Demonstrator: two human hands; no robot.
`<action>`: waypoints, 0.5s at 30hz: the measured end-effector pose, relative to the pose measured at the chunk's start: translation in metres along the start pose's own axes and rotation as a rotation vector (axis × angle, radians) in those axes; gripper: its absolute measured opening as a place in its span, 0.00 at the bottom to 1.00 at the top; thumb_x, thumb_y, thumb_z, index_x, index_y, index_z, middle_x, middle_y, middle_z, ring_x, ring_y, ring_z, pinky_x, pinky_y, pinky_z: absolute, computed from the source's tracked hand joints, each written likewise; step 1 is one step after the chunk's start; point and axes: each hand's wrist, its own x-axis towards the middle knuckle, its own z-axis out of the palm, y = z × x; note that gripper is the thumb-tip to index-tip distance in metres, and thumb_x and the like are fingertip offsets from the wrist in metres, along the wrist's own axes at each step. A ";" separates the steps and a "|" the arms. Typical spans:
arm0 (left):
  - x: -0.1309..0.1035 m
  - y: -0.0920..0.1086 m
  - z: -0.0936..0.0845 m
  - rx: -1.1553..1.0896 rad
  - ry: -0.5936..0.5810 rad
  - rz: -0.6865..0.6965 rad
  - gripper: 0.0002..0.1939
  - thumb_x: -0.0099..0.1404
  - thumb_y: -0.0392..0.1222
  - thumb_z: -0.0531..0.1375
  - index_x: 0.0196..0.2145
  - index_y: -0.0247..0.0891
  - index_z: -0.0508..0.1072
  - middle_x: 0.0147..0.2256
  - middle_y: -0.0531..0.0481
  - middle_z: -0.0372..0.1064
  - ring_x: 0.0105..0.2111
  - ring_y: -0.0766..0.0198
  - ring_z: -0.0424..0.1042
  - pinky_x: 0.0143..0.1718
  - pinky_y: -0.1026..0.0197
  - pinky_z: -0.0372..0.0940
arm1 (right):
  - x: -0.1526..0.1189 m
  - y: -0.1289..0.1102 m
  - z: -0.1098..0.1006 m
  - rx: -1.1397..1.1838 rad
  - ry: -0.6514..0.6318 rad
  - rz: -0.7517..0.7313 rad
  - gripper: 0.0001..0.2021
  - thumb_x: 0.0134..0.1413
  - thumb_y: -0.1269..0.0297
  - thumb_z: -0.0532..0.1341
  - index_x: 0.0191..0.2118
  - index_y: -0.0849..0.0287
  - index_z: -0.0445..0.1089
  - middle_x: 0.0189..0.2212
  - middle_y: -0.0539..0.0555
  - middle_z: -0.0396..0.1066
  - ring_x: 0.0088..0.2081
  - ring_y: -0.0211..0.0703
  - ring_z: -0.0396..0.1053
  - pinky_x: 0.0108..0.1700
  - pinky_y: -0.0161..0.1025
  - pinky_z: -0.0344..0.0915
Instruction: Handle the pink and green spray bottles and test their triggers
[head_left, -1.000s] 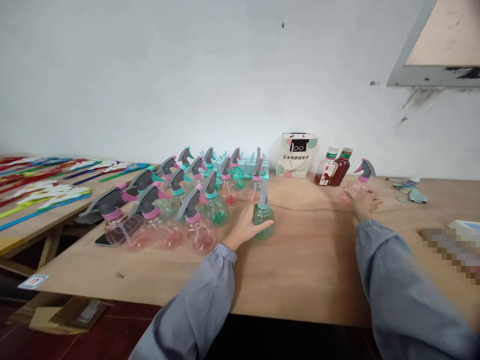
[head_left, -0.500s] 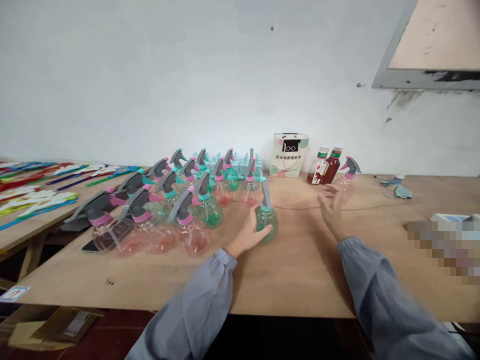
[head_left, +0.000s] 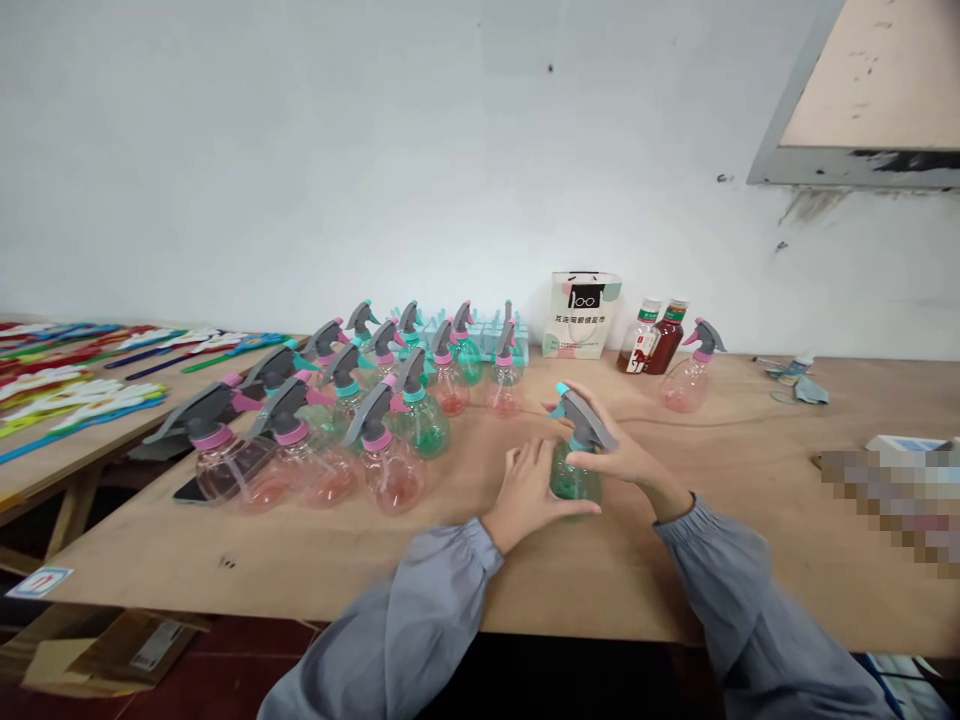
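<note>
A green spray bottle (head_left: pixel 576 478) with a grey and teal spray head stands upright on the wooden table (head_left: pixel 360 570), between my hands. My left hand (head_left: pixel 534 492) is around the left side of its round body, thumb across the front. Around the spray head is my right hand (head_left: pixel 619 445), with the thumb in front and the fingers behind. Several pink and green spray bottles stand to the left, among them a pink one (head_left: pixel 391 478) nearest my left hand. Another pink spray bottle (head_left: pixel 686 385) stands at the back right.
Against the wall are a paper bag (head_left: pixel 583 318), two red-brown drink bottles (head_left: pixel 664 340) and pale teal plastic pieces (head_left: pixel 480 335). A dark phone (head_left: pixel 193 490) lies under the left bottles. Colourful flower-like items (head_left: pixel 82 400) cover the left table. Small things lie at right.
My right hand has come left and closed around the spray head. The green bottle and my left hand have moved right, and the spray head now points left.
</note>
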 end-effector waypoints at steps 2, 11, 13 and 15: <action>-0.001 -0.001 0.003 0.028 0.025 0.045 0.46 0.46 0.73 0.68 0.54 0.41 0.66 0.50 0.38 0.68 0.54 0.38 0.67 0.56 0.37 0.57 | 0.002 0.005 0.003 -0.006 -0.011 0.023 0.32 0.47 0.60 0.73 0.59 0.46 0.67 0.53 0.53 0.75 0.54 0.47 0.74 0.57 0.47 0.71; 0.075 -0.063 -0.042 -0.155 0.725 -0.050 0.19 0.64 0.46 0.62 0.48 0.41 0.60 0.50 0.43 0.61 0.55 0.53 0.64 0.59 0.47 0.58 | -0.003 0.011 -0.017 0.122 0.196 0.050 0.12 0.54 0.52 0.67 0.40 0.53 0.77 0.40 0.52 0.79 0.49 0.50 0.76 0.60 0.52 0.68; 0.102 -0.079 -0.047 -0.136 0.723 -0.122 0.31 0.56 0.43 0.69 0.52 0.39 0.58 0.56 0.38 0.57 0.62 0.49 0.58 0.63 0.46 0.55 | -0.004 0.014 -0.020 0.193 0.233 0.057 0.11 0.53 0.53 0.66 0.38 0.54 0.77 0.39 0.52 0.79 0.49 0.51 0.76 0.60 0.52 0.68; 0.121 -0.089 -0.047 -0.144 0.643 -0.191 0.38 0.52 0.42 0.71 0.55 0.37 0.57 0.58 0.34 0.57 0.64 0.45 0.56 0.63 0.45 0.55 | -0.004 0.018 -0.023 0.269 0.266 0.076 0.10 0.49 0.57 0.67 0.37 0.54 0.77 0.38 0.53 0.80 0.51 0.53 0.75 0.60 0.53 0.68</action>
